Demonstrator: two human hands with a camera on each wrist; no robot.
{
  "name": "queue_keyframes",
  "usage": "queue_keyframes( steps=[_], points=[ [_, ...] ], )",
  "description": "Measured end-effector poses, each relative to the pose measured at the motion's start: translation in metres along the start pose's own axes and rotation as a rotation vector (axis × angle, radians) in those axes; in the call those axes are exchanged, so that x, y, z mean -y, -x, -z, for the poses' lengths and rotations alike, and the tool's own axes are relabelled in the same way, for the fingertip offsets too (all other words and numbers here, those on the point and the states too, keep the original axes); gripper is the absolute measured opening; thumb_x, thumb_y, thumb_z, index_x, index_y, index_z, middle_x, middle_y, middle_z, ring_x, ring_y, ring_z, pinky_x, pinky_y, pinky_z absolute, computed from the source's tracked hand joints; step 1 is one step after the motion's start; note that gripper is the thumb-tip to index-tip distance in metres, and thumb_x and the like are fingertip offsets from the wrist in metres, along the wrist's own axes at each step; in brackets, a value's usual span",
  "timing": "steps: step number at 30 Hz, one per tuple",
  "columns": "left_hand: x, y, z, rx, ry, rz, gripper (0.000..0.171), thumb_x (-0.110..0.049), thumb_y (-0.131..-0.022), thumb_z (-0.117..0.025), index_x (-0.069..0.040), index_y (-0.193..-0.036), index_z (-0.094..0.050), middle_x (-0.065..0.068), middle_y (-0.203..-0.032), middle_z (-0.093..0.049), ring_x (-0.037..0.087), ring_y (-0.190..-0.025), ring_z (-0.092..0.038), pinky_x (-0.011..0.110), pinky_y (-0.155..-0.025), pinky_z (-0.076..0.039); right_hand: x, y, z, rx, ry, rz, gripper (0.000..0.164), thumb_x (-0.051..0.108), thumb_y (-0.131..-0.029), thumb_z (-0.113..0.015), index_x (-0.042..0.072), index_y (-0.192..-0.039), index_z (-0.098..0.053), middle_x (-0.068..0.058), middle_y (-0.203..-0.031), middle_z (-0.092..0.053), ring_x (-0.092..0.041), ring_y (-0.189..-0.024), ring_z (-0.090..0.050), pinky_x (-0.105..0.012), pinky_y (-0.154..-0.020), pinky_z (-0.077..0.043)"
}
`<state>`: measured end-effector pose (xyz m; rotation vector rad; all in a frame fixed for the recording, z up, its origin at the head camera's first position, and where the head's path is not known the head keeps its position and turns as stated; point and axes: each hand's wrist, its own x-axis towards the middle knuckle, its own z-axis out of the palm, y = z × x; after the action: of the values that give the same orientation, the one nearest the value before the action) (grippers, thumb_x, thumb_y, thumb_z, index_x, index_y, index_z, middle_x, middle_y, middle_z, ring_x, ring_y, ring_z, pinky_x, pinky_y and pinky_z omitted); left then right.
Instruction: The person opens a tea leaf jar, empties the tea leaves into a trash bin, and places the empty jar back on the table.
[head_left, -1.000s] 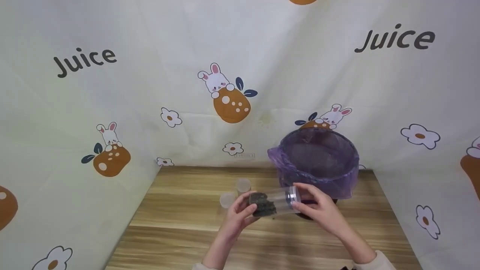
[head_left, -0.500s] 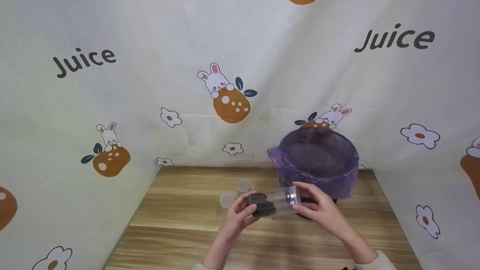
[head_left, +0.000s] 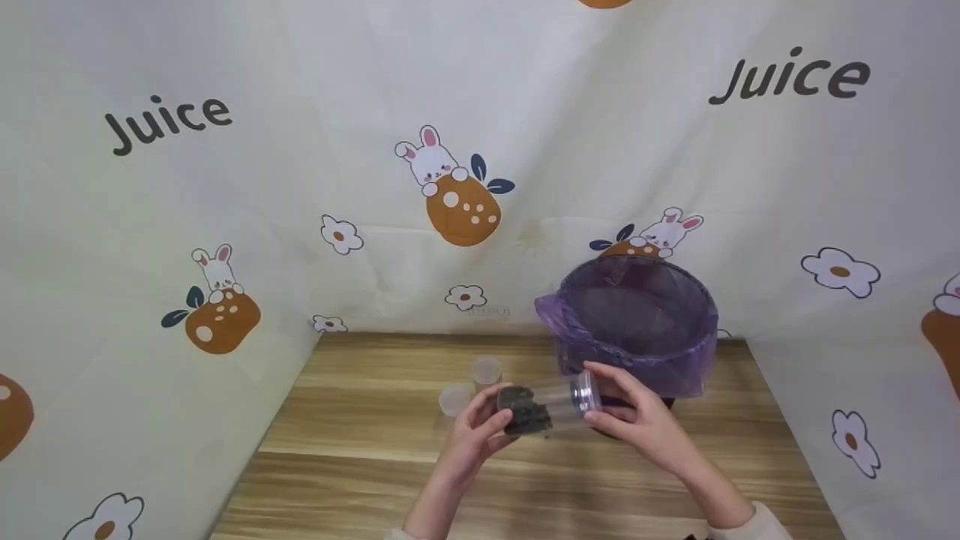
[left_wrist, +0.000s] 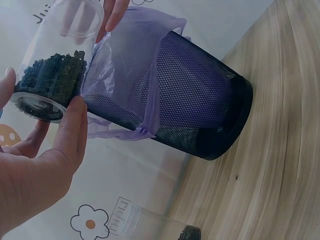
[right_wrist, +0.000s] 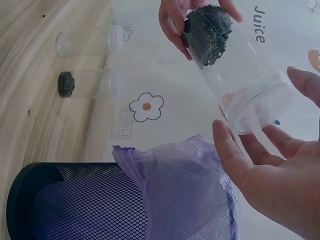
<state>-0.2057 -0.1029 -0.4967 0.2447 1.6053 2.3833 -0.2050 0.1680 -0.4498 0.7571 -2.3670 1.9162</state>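
A clear plastic jar (head_left: 555, 401) is held tilted on its side above the table, its lid end to the right. Dark green, crumbly dried leaves (left_wrist: 52, 72) lie at its bottom end. My left hand (head_left: 472, 431) grips that bottom end, thumb on the near side. At the other end my right hand (head_left: 637, 412) holds the clear screw lid (right_wrist: 260, 102) between thumb and fingers. The lid sits on the jar's mouth. In the right wrist view, the right palm faces the lid.
Behind the right hand stands a black mesh bin (left_wrist: 195, 100) lined with a purple bag (head_left: 626, 360). Two more clear jars stand on the wooden table (head_left: 360, 450) behind the left hand; one jar (right_wrist: 87, 84) has dark leaves at its bottom, beside another jar (right_wrist: 87, 41). A printed curtain (head_left: 375, 165) surrounds the table.
The right fingers have shifted very slightly on the lid. The jar and left hand stay almost in the same place.
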Motion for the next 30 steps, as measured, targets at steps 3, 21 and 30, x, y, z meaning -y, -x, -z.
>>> queue_keyframes(
  steps=[3, 21, 30],
  points=[
    [0.0004, -0.0001, 0.0, -0.006, 0.003, 0.003, 0.051, -0.011, -0.097, -0.061, 0.0, -0.144, -0.044, 0.014, -0.14, -0.056, 0.021, -0.119, -0.061, 0.037, -0.097, -0.056, 0.0014, -0.001, -0.001, -0.034, 0.026, -0.04, 0.056, 0.009, -0.093, -0.068, 0.001, -0.144, -0.046, -0.026, -0.133, -0.057, -0.004, -0.111, -0.062, -0.021, -0.085, -0.058],
    [0.0025, 0.001, 0.0012, -0.009, -0.004, -0.002, 0.05, -0.011, -0.097, -0.061, 0.0, -0.144, -0.044, 0.014, -0.14, -0.056, 0.022, -0.12, -0.061, 0.038, -0.098, -0.055, 0.0024, -0.0013, -0.0021, -0.031, 0.015, -0.06, 0.052, 0.01, -0.092, -0.07, -0.003, -0.138, -0.051, -0.028, -0.124, -0.062, -0.007, -0.104, -0.066, -0.022, -0.081, -0.059],
    [0.0027, 0.0005, 0.0017, -0.007, 0.004, -0.005, 0.049, -0.011, -0.097, -0.061, -0.001, -0.143, -0.045, 0.013, -0.139, -0.057, 0.021, -0.119, -0.061, 0.039, -0.098, -0.055, 0.0004, -0.0009, -0.0017, -0.032, 0.005, -0.011, 0.053, 0.006, -0.089, -0.072, -0.004, -0.137, -0.051, -0.028, -0.124, -0.06, -0.006, -0.104, -0.064, -0.022, -0.081, -0.059]
  ],
)
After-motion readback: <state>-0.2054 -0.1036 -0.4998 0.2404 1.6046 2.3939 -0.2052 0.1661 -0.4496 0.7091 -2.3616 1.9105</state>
